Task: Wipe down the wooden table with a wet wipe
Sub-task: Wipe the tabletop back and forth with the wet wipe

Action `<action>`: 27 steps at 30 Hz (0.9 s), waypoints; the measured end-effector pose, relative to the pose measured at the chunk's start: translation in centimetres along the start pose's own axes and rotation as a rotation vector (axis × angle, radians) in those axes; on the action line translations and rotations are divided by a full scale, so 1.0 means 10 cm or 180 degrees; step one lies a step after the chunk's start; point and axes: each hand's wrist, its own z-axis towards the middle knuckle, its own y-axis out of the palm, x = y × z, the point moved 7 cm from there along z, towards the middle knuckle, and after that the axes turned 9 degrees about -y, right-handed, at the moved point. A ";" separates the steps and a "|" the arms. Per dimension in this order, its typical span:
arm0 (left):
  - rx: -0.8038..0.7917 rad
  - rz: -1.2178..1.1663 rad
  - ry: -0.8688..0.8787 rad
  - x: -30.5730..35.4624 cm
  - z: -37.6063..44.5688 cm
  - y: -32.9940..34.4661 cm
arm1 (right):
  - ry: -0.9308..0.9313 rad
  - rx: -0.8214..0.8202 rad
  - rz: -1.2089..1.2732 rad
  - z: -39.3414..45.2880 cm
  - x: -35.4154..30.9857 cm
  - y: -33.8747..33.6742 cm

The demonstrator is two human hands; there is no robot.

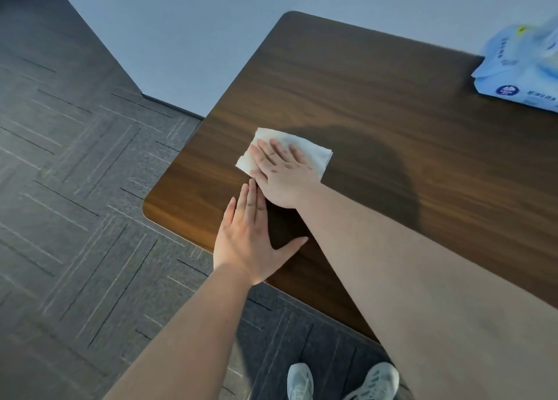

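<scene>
A dark wooden table (377,91) with rounded corners fills the middle and right of the head view. A white wet wipe (314,152) lies flat on it near the table's left edge. My right hand (280,176) presses flat on the wipe with fingers spread, covering most of it. Just below, my left hand (247,242) rests flat on the bare wood by the near left corner, fingers together, thumb out, holding nothing. Its fingertips nearly touch my right hand.
A blue pack of wet wipes (519,73) lies at the table's far right, partly cut off by the frame. Grey patterned carpet (75,203) surrounds the table. A pale wall (181,37) stands behind. My feet in light sneakers (341,381) stand close to the table's near edge.
</scene>
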 end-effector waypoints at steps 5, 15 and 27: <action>-0.0045 0.0078 0.0077 0.00 -0.02 -0.01 | 0.0344 0.0040 0.0095 -0.72 0.27 0.06; -0.0308 0.0151 0.0830 0.79 -0.17 -0.17 | 0.1659 0.0138 0.0207 -2.90 1.43 0.17; -0.0354 0.0263 0.2351 3.34 -1.05 0.26 | 0.2981 0.0668 0.0514 -5.05 2.77 0.20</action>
